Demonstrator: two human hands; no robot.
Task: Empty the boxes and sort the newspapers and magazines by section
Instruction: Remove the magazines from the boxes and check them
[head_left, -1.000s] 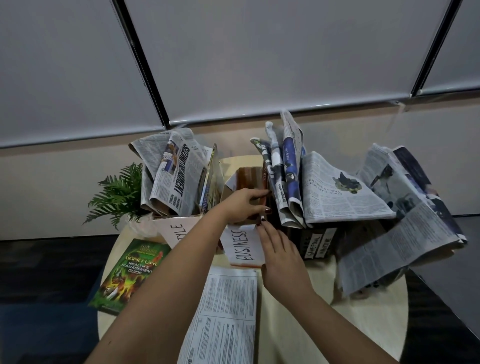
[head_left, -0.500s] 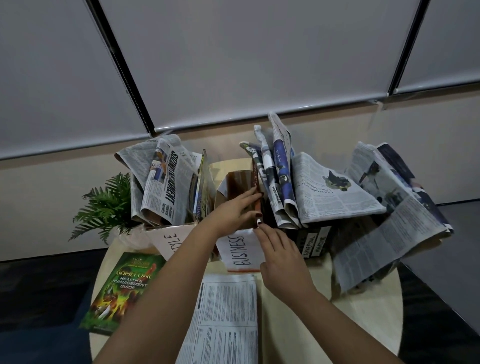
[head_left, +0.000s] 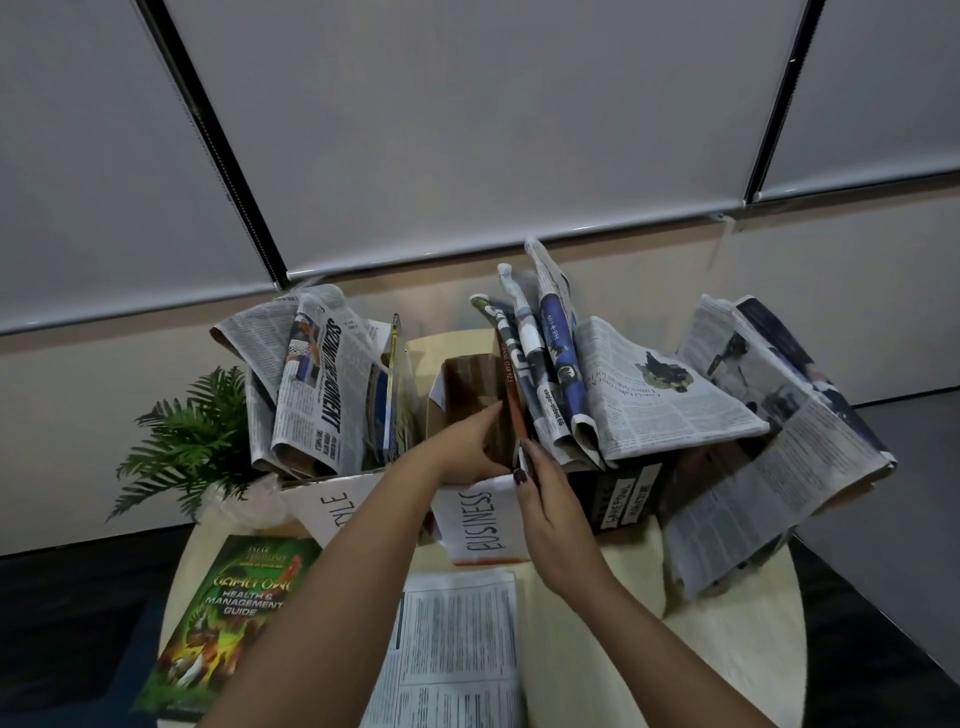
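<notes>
**Both hands at the middle box**

Pale roller blinds hang behind a round, light wooden table (head_left: 727, 639) crowded with paper. Three cardboard boxes stand side by side across it. The left hand (head_left: 467, 441) reaches into the middle box (head_left: 470, 384), fingers straight and close together, pressing flat against a thin red-brown magazine (head_left: 511, 400) that stands upright at the box's right wall. The right hand (head_left: 550, 514) meets the same magazine at its near lower corner, thumb and fingers closed on its edge in a pinch, dark polished nails showing. A white paper label reading BUSINESS (head_left: 480, 519) hangs on the middle box's front. The left box (head_left: 332, 499), with a partly hidden label, holds folded, crumpled newspapers (head_left: 317, 384). The dark right box (head_left: 623, 493) holds several rolled and folded newspapers (head_left: 556, 364), with open sheets spilling over its far side. Two items lie flat near the person: a glossy green magazine (head_left: 228, 623) and a printed newspaper page (head_left: 457, 649). A green fern (head_left: 182, 441) stands at the table's left edge.
</notes>
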